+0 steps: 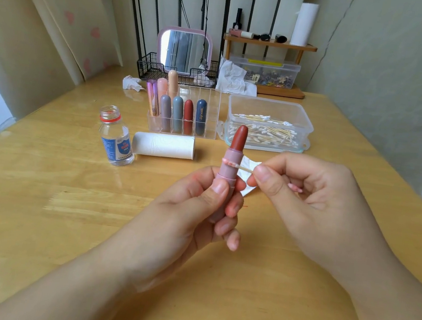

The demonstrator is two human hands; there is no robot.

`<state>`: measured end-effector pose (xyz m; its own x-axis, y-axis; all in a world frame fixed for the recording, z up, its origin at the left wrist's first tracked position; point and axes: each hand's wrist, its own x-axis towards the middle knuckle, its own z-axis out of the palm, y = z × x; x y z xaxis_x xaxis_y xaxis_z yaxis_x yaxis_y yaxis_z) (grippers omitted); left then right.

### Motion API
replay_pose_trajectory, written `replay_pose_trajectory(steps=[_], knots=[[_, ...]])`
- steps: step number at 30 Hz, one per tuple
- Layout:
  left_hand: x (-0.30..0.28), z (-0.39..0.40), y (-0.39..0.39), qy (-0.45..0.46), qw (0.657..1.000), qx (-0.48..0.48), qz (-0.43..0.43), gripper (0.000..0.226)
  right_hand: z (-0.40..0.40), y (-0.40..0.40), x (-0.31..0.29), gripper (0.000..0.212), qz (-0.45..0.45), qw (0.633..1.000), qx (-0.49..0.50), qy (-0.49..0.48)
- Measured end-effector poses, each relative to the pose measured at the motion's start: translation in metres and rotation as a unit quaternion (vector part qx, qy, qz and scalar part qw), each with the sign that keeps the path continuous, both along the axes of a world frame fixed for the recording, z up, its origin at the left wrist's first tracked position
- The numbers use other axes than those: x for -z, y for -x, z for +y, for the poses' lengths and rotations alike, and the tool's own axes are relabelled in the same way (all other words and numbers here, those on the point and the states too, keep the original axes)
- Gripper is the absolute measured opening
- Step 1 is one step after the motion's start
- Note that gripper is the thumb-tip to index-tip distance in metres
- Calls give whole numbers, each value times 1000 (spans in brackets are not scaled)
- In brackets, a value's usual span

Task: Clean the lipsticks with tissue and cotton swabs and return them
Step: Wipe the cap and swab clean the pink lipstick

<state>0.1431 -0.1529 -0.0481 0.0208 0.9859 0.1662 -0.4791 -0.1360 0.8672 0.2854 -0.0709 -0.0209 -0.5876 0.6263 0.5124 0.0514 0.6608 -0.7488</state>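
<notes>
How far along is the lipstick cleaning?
Seven capped lipsticks stand in the clear acrylic organizer; whether cleaned, I cannot tell. In hand: the left hand holds an uncapped red lipstick, and the right hand rubs a stained cotton swab against its collar. Left: capping, returning.

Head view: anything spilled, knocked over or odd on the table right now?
Nothing spilled. The small bottle stands upright but uncapped, with no cap in view. The tissue roll lies on its side beside it. A crumpled tissue sits loose behind the lipstick organizer.

Swab [243, 167] mid-shaft hidden by right hand [313, 198]; lipstick [230, 172] base covered by left hand [199, 206]; bottle [116, 137] label text unreadable.
</notes>
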Motion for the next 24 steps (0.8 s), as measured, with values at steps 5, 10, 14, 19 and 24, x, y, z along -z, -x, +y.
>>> replay_pose_trajectory(steps=[5,10,14,19,24], knots=[[-1,1,0,-9,1000,0,-8,18,0,0,2,19,-28,999,-27,21],[0,0,0,0,1000,0,5,24,2,-3,-2,18,14,1000,5,-3],[1,0,-1,3,1000,4,0,23,1,-3,-4,18,23,999,19,-17],[1,0,0,1,1000,8,-12,20,2,-4,-2,18,6,1000,-5,1],[1,1,2,-6,1000,10,-21,23,1,-3,1,24,-30,999,-38,9]])
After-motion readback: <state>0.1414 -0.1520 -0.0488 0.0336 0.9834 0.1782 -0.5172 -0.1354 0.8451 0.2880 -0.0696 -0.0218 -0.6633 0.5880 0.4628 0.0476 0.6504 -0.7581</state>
